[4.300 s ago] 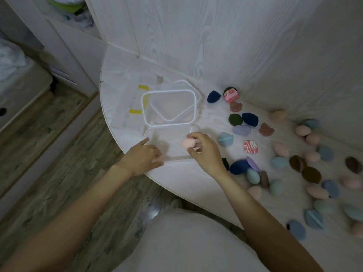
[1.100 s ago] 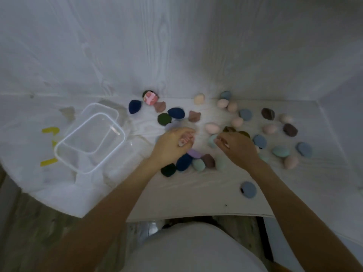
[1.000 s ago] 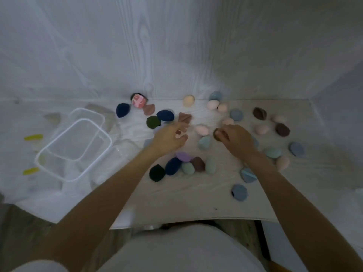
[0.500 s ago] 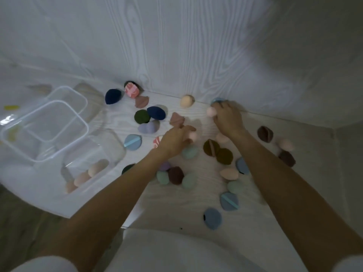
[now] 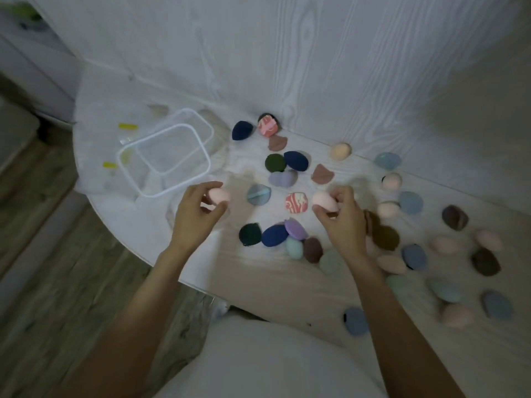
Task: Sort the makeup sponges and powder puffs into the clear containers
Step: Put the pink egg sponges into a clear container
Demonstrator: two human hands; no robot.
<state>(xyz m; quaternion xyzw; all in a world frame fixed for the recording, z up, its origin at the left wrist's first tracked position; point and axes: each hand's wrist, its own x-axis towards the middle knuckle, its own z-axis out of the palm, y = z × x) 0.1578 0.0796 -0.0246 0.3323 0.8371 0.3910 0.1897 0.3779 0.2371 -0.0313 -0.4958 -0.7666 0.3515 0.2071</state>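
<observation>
Pink sponges are being pinched above the worktop (image 5: 258,282): one sponge (image 5: 219,195) in the left hand (image 5: 198,214), another sponge (image 5: 324,201) in the right hand (image 5: 342,216). Clear containers (image 5: 163,159) are sitting at ten o'clock.

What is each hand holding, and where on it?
Left hand pinches a pink sponge round its near end; right hand pinches another pink sponge round its right end, fingertips and thumb.
</observation>
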